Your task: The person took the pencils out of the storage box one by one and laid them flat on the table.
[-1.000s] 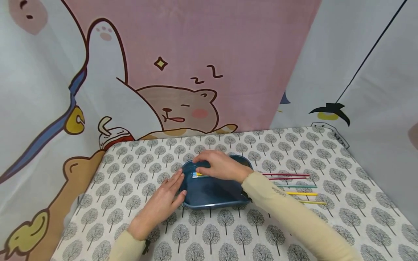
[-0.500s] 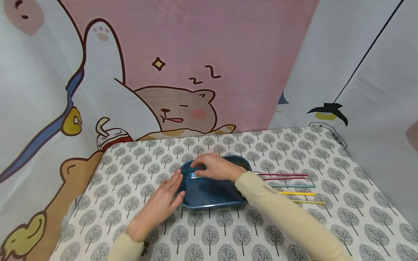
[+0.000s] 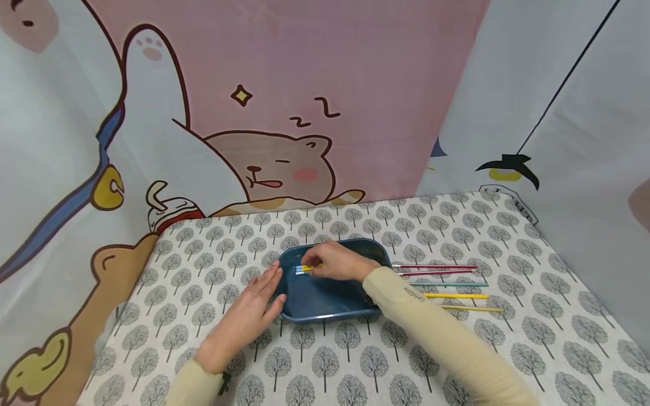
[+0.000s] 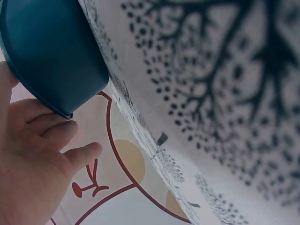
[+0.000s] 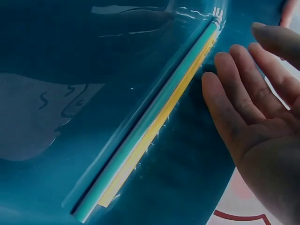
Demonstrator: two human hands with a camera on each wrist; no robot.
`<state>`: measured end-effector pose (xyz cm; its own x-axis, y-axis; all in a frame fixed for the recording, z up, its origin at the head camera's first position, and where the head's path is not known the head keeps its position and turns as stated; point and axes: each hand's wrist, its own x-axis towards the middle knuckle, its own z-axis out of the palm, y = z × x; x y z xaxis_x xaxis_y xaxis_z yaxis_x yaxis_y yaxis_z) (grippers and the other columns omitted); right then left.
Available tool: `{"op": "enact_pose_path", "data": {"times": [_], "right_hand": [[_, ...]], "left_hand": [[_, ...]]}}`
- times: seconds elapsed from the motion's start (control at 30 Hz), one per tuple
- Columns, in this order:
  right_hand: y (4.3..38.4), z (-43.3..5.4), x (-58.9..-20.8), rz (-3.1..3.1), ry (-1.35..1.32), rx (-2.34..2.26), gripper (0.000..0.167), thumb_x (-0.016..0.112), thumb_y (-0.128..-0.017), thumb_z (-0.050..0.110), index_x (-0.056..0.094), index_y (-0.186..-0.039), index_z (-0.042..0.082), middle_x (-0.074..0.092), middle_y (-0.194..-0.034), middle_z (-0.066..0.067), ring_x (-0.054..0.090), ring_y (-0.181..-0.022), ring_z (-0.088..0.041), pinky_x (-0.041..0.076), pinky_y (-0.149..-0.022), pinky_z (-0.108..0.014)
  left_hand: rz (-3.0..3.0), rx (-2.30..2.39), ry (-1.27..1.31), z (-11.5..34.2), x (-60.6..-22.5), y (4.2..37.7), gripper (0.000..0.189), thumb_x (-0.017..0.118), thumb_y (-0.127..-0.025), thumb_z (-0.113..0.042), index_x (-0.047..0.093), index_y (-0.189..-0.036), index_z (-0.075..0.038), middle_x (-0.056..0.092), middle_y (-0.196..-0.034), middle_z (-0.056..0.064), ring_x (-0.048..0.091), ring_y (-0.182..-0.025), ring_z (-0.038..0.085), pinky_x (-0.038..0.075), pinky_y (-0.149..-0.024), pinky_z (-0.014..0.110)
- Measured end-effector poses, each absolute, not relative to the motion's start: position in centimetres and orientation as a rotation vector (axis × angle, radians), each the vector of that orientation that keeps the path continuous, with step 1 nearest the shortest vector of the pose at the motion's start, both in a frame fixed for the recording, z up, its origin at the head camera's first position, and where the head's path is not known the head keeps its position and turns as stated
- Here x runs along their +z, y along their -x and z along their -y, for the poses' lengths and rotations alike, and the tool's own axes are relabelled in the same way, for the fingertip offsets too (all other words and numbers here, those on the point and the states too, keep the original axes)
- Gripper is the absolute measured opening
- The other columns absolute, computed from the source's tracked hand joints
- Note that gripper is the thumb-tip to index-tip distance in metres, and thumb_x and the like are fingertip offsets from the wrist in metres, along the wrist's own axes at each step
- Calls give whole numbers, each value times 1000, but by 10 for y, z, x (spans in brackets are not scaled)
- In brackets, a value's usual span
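Note:
A dark blue tray (image 3: 325,301) lies on the table. At its left rim, my left hand (image 3: 244,316) rests with straight fingers; in the left wrist view those fingers (image 4: 44,124) lie along the tray's outer edge. My right hand (image 3: 337,262) reaches over the tray, its fingertips close to the white and blue ends of some pencils (image 3: 302,270). From the right wrist view, a green pencil (image 5: 150,117) and a yellow pencil (image 5: 157,124) lie side by side on the tray floor. The right hand's loosely bent fingers (image 5: 229,79) are beside them, with no pencil between fingers and thumb.
Right of the tray, several pencils lie on the tree-print tablecloth (image 3: 508,338): two dark red pencils (image 3: 442,267), a green pencil (image 3: 457,285), a bright yellow pencil (image 3: 459,296) and a dull yellow one. A cartoon-print curtain (image 3: 396,84) hangs behind the table.
My right hand's fingers have drawn closer together at the pencil ends, which show more in front of them now. The left hand stays at the tray's rim. The head view has shifted slightly.

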<state>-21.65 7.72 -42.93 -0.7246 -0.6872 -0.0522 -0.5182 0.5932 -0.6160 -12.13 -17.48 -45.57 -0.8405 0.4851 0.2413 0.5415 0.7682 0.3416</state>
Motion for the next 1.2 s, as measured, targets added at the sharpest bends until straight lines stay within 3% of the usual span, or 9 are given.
{"op": "enact_pose_path", "data": {"times": [0.63,1.2], "right_hand": [[218,-75,-432,-2536,983,-779,24,76,-96,15,77,-120,15,75,-108,4,67,-93,-7,57,-83,-26],[214,-82,-440,-2538,980,-757,21,77,-95,14,79,-116,14,76,-106,4,69,-93,-8,57,-83,-26]], "left_hand": [[2844,-634,784,182,-453,118,62,56,-108,-33,40,-156,3,28,-168,11,35,-151,32,32,-119,60],[2849,-661,816,175,-455,121,61,58,-107,-30,41,-155,4,30,-167,14,35,-151,32,33,-118,61]]}}
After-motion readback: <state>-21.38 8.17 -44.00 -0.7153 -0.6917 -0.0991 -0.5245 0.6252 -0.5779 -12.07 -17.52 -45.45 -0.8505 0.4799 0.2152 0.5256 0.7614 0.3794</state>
